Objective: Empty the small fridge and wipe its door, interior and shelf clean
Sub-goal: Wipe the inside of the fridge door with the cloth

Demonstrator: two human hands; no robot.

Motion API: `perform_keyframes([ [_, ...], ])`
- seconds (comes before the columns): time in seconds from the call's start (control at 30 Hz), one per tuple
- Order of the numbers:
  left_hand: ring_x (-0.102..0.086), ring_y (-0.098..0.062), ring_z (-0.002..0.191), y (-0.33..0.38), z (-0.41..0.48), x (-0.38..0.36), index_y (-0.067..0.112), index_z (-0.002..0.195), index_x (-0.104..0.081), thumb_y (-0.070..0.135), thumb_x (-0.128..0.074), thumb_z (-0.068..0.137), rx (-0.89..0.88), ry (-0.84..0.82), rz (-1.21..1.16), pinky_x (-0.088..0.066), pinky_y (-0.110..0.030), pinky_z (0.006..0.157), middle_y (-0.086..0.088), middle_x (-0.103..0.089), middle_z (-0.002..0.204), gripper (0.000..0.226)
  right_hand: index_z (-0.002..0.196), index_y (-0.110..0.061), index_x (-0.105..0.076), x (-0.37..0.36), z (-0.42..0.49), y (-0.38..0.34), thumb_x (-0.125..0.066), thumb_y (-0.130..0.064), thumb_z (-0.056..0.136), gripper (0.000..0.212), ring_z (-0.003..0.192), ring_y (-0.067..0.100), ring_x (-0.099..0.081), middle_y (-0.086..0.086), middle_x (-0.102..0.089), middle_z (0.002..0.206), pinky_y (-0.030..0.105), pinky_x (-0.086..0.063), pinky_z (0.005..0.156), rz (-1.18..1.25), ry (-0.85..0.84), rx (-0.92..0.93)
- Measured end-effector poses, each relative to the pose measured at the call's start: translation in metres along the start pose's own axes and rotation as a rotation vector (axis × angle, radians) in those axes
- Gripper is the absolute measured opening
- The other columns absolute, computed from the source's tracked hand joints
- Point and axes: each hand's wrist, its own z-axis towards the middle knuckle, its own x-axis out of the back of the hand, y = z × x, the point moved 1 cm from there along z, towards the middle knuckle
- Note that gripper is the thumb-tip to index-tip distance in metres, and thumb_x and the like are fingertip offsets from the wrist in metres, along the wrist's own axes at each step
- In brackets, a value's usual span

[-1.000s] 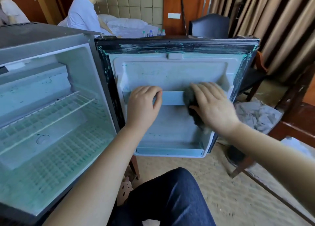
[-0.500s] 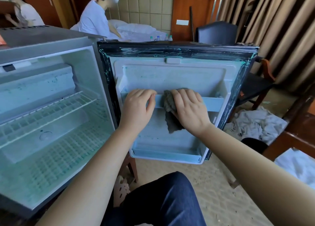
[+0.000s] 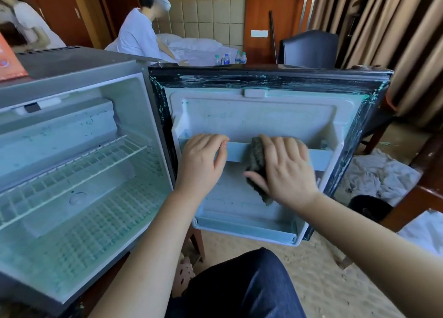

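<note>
The small fridge [image 3: 72, 82] stands open on the left, with only a white wire shelf [image 3: 79, 171] inside. Its door [image 3: 263, 116] is swung wide, the inner liner facing me and the black gasket smeared with green. My left hand [image 3: 203, 161] grips the door's pale blue rail [image 3: 236, 152], fingers curled over its top. My right hand [image 3: 287, 169] presses a dark cloth [image 3: 256, 157] flat against the middle of that rail, fingers nearly straight. The lower door bin [image 3: 244, 229] holds nothing.
A person in white sits on a bed [image 3: 196, 46] behind the fridge, with water bottles [image 3: 230, 58] nearby. A dark chair [image 3: 309, 49] stands behind the door. White linen [image 3: 381, 173] and a black bin [image 3: 369, 207] lie on the floor at right. My knee [image 3: 239, 284] is below.
My right hand slid the cloth left along the rail towards my left hand, then back right to the rail's middle. My left hand stayed on the rail.
</note>
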Motion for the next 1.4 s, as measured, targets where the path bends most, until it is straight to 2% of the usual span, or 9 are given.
perform_keyframes([
  [0.2, -0.059, -0.026, 0.108, -0.038, -0.002, 0.052, 0.0, 0.099, -0.07, 0.005, -0.048, 0.094, 0.051, 0.067, 0.086, -0.042, -0.032, 0.103, -0.01, -0.069, 0.106, 0.023, 0.11, -0.004, -0.056, -0.03, 0.058, -0.102, -0.052, -0.037, 0.092, 0.037, 0.075, 0.027, -0.047, 0.008, -0.053, 0.083, 0.038, -0.033, 0.072, 0.043, 0.062, -0.001],
  [0.3, -0.058, -0.025, 0.106, -0.054, -0.011, 0.067, 0.002, 0.103, -0.069, 0.007, -0.047, 0.094, 0.108, 0.002, 0.122, -0.04, -0.027, 0.1, -0.008, -0.068, 0.109, 0.024, 0.094, -0.011, -0.052, -0.035, 0.075, -0.132, -0.031, -0.027, 0.099, 0.027, 0.071, 0.024, -0.046, 0.003, -0.05, 0.076, 0.034, -0.031, 0.07, 0.02, 0.081, -0.108],
  [0.4, -0.057, -0.024, 0.104, -0.053, -0.013, 0.065, 0.003, 0.103, -0.067, 0.007, -0.048, 0.092, 0.122, -0.015, 0.119, -0.037, -0.022, 0.099, -0.008, -0.066, 0.108, 0.023, 0.088, -0.013, -0.048, -0.034, 0.075, -0.125, -0.052, -0.029, 0.091, 0.017, 0.07, 0.024, -0.048, 0.003, -0.05, 0.075, 0.034, -0.03, 0.069, 0.035, 0.08, -0.065],
  [0.53, -0.054, -0.027, 0.108, -0.031, -0.002, 0.047, -0.001, 0.101, -0.067, 0.002, -0.05, 0.09, 0.085, 0.047, 0.118, -0.04, -0.032, 0.102, -0.013, -0.065, 0.11, 0.021, 0.092, -0.011, -0.06, -0.029, 0.053, -0.076, -0.073, -0.021, 0.078, 0.021, 0.074, 0.028, -0.053, 0.005, -0.056, 0.08, 0.035, -0.031, 0.071, 0.1, 0.01, 0.01],
  [0.7, -0.06, -0.031, 0.097, 0.004, 0.008, 0.004, 0.001, 0.103, -0.067, 0.017, -0.047, 0.092, -0.042, -0.122, 0.077, -0.041, -0.035, 0.092, -0.012, -0.068, 0.1, 0.028, 0.1, -0.006, -0.06, -0.012, 0.002, 0.03, -0.054, -0.038, 0.095, 0.033, 0.081, 0.03, -0.049, 0.009, -0.059, 0.085, 0.039, -0.035, 0.077, -0.01, 0.072, -0.033],
  [0.83, -0.064, -0.029, 0.09, 0.007, 0.006, -0.006, 0.006, 0.101, -0.07, 0.028, -0.049, 0.093, 0.076, -0.161, 0.0, -0.04, -0.031, 0.085, -0.008, -0.071, 0.096, 0.031, 0.103, -0.003, -0.059, -0.002, -0.016, 0.072, -0.052, -0.034, 0.097, 0.032, 0.095, 0.031, -0.047, 0.013, -0.06, 0.086, 0.039, -0.038, 0.087, -0.009, 0.088, -0.013],
  [0.93, -0.066, -0.027, 0.088, 0.003, 0.012, -0.005, 0.008, 0.099, -0.073, 0.031, -0.053, 0.09, 0.131, -0.195, -0.087, -0.042, -0.029, 0.081, -0.006, -0.073, 0.094, 0.031, 0.11, -0.003, -0.062, -0.009, -0.02, 0.062, -0.054, -0.026, 0.097, 0.028, 0.09, 0.032, -0.049, 0.012, -0.062, 0.089, 0.041, -0.038, 0.097, 0.01, 0.162, -0.119],
  [1.03, -0.066, -0.028, 0.087, 0.005, 0.014, -0.006, 0.008, 0.098, -0.074, 0.022, -0.06, 0.087, 0.166, -0.189, -0.096, -0.042, -0.03, 0.08, -0.007, -0.074, 0.093, 0.023, 0.118, -0.008, -0.062, -0.018, -0.011, 0.036, -0.051, -0.028, 0.098, 0.031, 0.08, 0.033, -0.052, 0.012, -0.06, 0.087, 0.043, -0.038, 0.084, -0.014, 0.168, -0.175],
  [1.4, -0.062, -0.035, 0.093, 0.027, 0.024, -0.001, -0.004, 0.096, -0.07, 0.003, -0.055, 0.091, 0.315, -0.217, -0.02, -0.037, -0.035, 0.079, -0.02, -0.07, 0.096, 0.017, 0.112, -0.007, -0.053, -0.035, 0.025, -0.018, -0.045, -0.043, 0.094, 0.041, 0.077, 0.029, -0.049, 0.009, -0.055, 0.085, 0.039, -0.033, 0.079, 0.067, 0.045, -0.075],
])
